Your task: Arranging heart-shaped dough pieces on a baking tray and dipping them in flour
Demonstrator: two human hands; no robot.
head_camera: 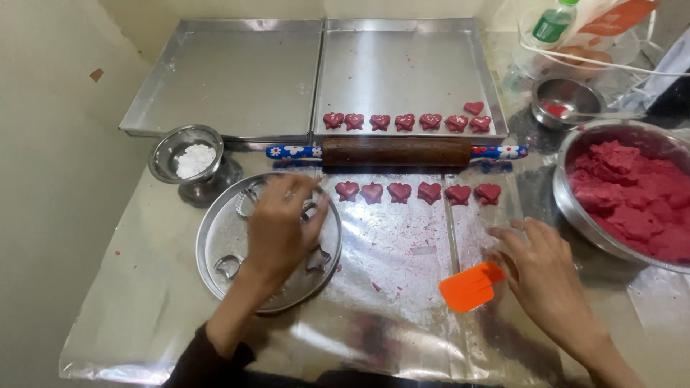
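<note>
Left hand [280, 226] spread over round steel plate [215, 248] of metal cutters [228, 266], fingers apart, clamping nothing visible. Right hand [539, 269] open (flat on desk), touching orange spatula [471, 287], below heart-shaped dough pieces [417, 192].

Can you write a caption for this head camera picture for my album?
Left hand reaches into a round metal plate of cookie cutters; right hand rests by an orange spatula.
</note>
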